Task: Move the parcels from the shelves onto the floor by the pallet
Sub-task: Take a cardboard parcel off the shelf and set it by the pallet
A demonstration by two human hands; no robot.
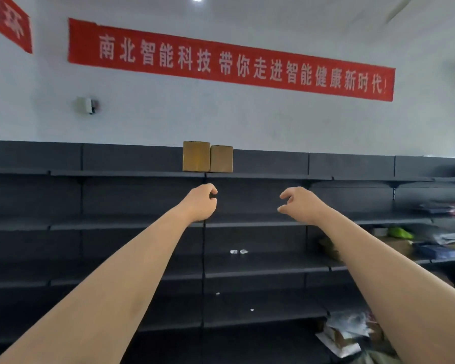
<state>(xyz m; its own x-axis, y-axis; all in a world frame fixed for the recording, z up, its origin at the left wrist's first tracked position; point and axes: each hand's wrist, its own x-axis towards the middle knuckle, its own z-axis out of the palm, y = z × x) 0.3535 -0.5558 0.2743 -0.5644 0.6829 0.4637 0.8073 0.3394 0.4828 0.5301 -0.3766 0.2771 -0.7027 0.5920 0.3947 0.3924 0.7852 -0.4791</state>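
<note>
Two cardboard parcels (207, 157) stand touching on the far top shelf (129, 173). Just below, a left hand (200, 202), grip clenched on nothing, and a right hand (300, 203), grip released, reach up. Next, probably: rise and clasp one.

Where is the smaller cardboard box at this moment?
In the head view, the smaller cardboard box stands on the top shelf near the middle, immediately right of the taller box, just above the left hand.
</note>
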